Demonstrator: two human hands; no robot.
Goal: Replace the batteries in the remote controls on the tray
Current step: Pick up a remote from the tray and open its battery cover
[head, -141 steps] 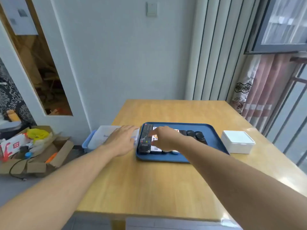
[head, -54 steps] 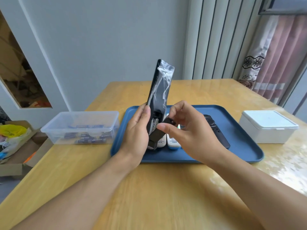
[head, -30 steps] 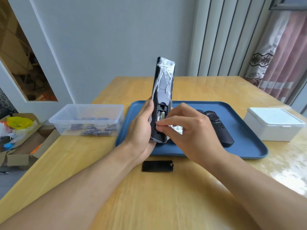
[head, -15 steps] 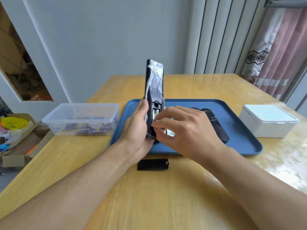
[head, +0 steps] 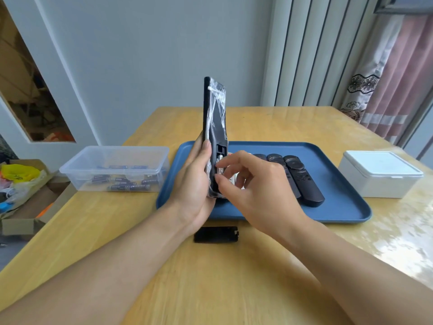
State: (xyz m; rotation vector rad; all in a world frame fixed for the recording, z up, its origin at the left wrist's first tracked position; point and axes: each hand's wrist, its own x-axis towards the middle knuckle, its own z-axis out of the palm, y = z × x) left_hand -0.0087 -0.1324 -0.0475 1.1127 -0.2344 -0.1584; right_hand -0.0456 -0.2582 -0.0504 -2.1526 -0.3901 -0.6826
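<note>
I see the black remote (head: 215, 127) upright, batt. bay open, gripped low by the left hand (head: 194, 184) over the tray's (head: 339, 207) 9 o'clock edge. Right hand (head: 255, 193) at its 3 o'clock, fingers curled, tips on a battery (head: 220, 164) in the bay; vs. 0.5 s ago they've spread wider. Cover (head: 216, 234) lies on tabletop (head: 210, 289) at 6 o'clock, unmoved.

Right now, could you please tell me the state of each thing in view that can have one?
Black remote: upright, plastic-wrapped, battery compartment open, batteries still inside.
Battery cover: off, flat on the table.
Left hand: grips the remote.
Right hand: fingertips at the batteries, grip unclear.
Clear plastic box: lidless, holding loose batteries.
White box: lid closed.
Blue tray: holding other remotes lying flat.
</note>
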